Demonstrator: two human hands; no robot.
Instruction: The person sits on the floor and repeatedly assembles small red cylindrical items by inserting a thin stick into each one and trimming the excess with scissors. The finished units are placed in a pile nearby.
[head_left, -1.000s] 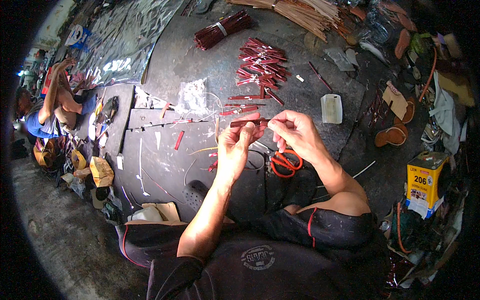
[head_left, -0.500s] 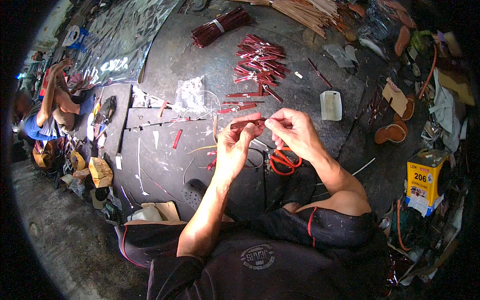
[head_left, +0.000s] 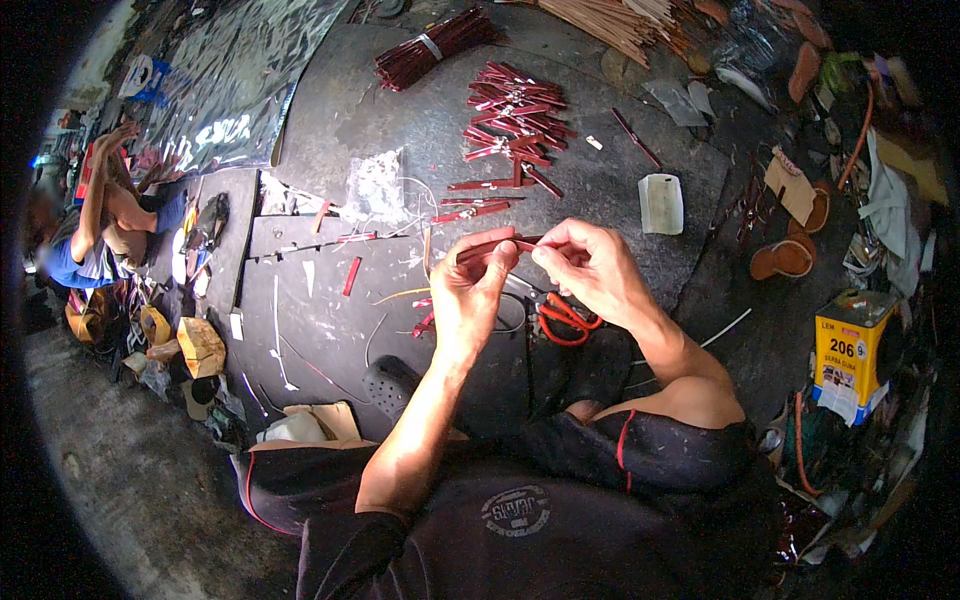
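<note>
Open lane, running forward from the right hand between the dark red strip pile and the white tray! Toward the body, though, orange-handled scissors lie in the way.

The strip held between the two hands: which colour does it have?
The strip is dark red; the head view shows it best.

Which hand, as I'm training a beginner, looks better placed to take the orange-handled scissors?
Probably the right hand: the scissors lie below it in view, farther from the left hand. Both hands pinch the dark red strip, so the right must release first.
</note>
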